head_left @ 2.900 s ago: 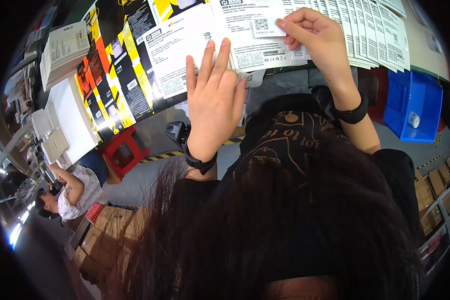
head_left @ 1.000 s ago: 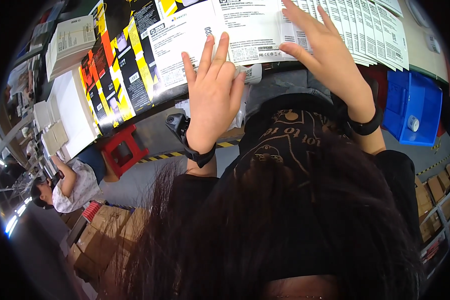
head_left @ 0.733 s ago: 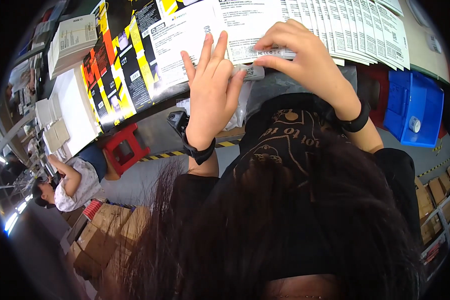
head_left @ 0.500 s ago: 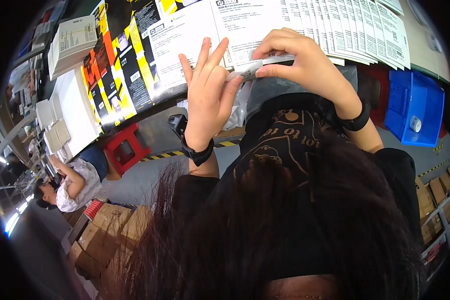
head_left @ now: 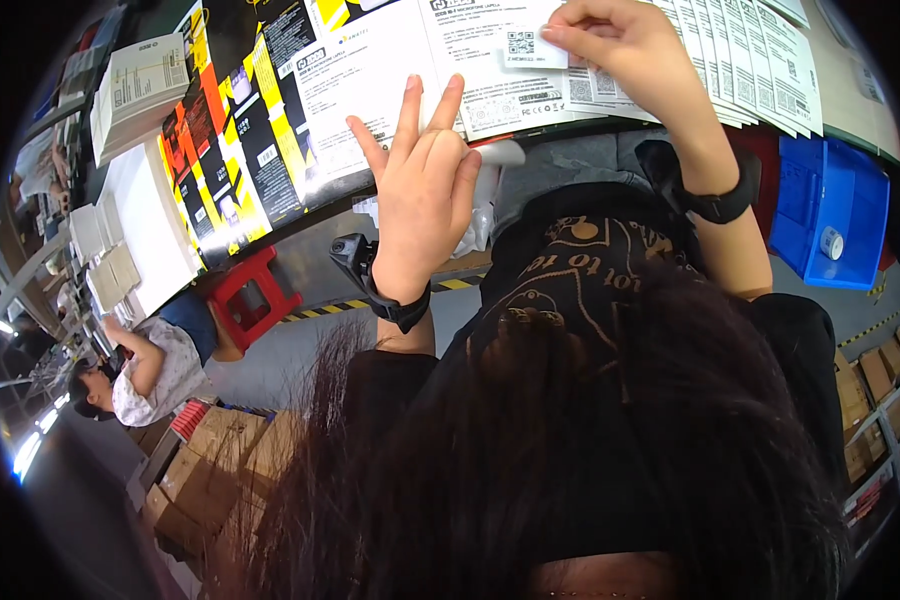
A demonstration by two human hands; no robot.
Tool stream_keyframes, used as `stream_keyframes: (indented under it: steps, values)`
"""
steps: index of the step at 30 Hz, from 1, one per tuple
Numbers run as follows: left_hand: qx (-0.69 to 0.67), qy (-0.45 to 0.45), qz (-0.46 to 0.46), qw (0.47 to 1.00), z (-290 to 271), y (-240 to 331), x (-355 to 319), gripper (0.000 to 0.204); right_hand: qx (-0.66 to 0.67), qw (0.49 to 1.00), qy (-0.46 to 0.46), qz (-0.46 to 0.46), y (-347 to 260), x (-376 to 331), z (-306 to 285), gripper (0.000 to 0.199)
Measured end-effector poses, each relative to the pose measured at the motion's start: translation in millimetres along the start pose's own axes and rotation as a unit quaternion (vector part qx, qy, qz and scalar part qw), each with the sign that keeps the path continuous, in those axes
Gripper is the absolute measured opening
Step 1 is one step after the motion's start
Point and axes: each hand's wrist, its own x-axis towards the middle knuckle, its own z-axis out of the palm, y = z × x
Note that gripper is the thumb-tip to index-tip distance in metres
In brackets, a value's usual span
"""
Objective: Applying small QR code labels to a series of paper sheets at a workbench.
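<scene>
Between the thumb and fingers of my right hand [head_left: 620, 45] is a small white label [head_left: 532, 45] with a square code, held over a white printed card [head_left: 470, 65]. My left hand [head_left: 418, 190] is at the table's near edge beside another white card [head_left: 345, 100]. Three of its fingers stretch out toward the cards, while the index finger bends in to the thumb. A white label strip [head_left: 500, 153] sticks out to the right from that pinch; the rest of it is hidden behind the hand.
To the right, overlapping white cards [head_left: 760, 70] fan out. Black and yellow printed packaging [head_left: 260, 150] and a stack of white cards [head_left: 140, 85] are at left. A blue bin [head_left: 820, 200] and red stool [head_left: 250, 295] stand below. Another person [head_left: 155, 370] works at far left.
My right hand has drawn away from the left, up and to the right, with the label now off the strip and over the card. My left hand has hardly moved.
</scene>
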Motion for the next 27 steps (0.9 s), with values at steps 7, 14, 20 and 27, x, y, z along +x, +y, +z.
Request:
stream_keyframes:
  steps: [7,14,20,27]
  values:
    - [-0.001,-0.004,-0.010,1.000,2.1,-0.7,-0.4,0.011,-0.072,0.997,-0.003,0.003,4.1,17.2,2.0,0.011]
    - [-0.016,-0.008,-0.015,1.000,1.6,-1.2,-0.2,0.009,-0.093,0.995,-0.021,-0.010,5.1,21.5,0.5,0.012]
    - [-0.028,-0.013,-0.021,0.999,2.3,-1.8,-0.2,0.010,-0.106,0.994,-0.011,-0.004,5.3,20.5,2.7,0.013]
    - [-0.024,-0.012,-0.020,0.999,2.9,-1.5,-1.3,0.010,-0.145,0.989,0.008,0.002,2.1,17.8,4.7,0.015]
